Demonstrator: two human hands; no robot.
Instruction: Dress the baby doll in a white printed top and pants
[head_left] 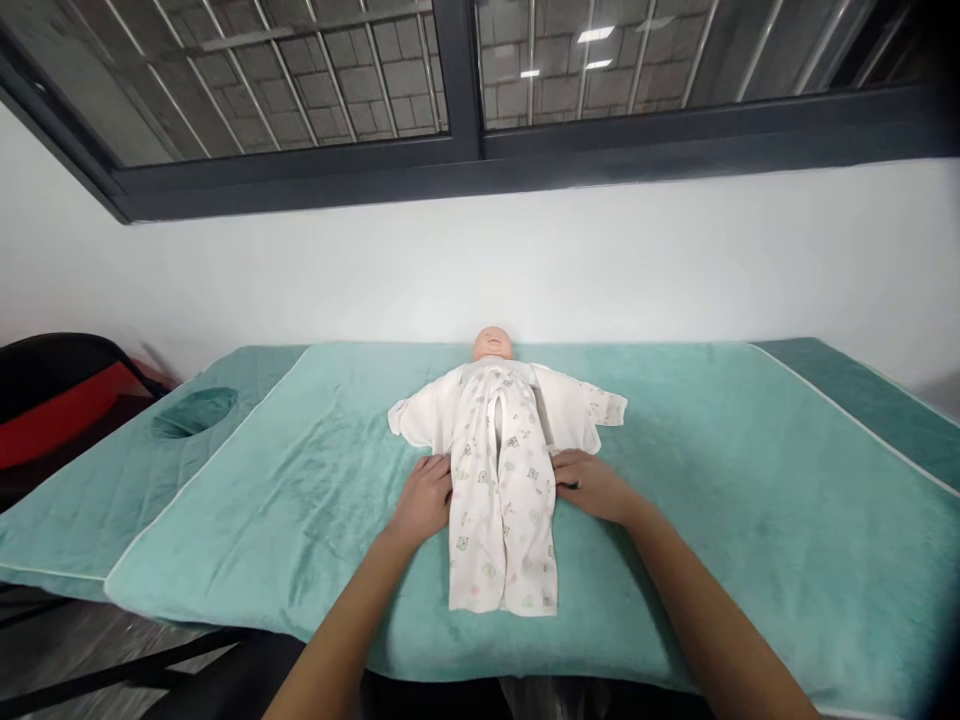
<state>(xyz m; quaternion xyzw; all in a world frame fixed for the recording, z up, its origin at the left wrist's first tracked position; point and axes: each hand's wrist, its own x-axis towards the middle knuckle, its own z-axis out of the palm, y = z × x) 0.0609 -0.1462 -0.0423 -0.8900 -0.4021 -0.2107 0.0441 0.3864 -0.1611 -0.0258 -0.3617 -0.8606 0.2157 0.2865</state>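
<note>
A baby doll (493, 344) lies on its back, only its head bare. Spread beneath or around it is a white baby shirt (574, 405) with its sleeves out to both sides. White baby trousers (480, 520) with small animal prints lie lengthwise on top, split at the crotch, legs toward me. At the left edge of the trousers, my left hand (424, 497) has its fingers curled in against the cloth, tips partly hidden. My right hand (592, 484) pinches the opposite edge near the shirt's hem. The doll's arms and legs are hidden.
The green plush-covered bed (300, 500) stands against a white wall (525, 250), below a dark-framed window (465, 150) with bars outside. A face hole (196, 412) opens at the bed's left end. Beside it is a black and red chair (67, 410).
</note>
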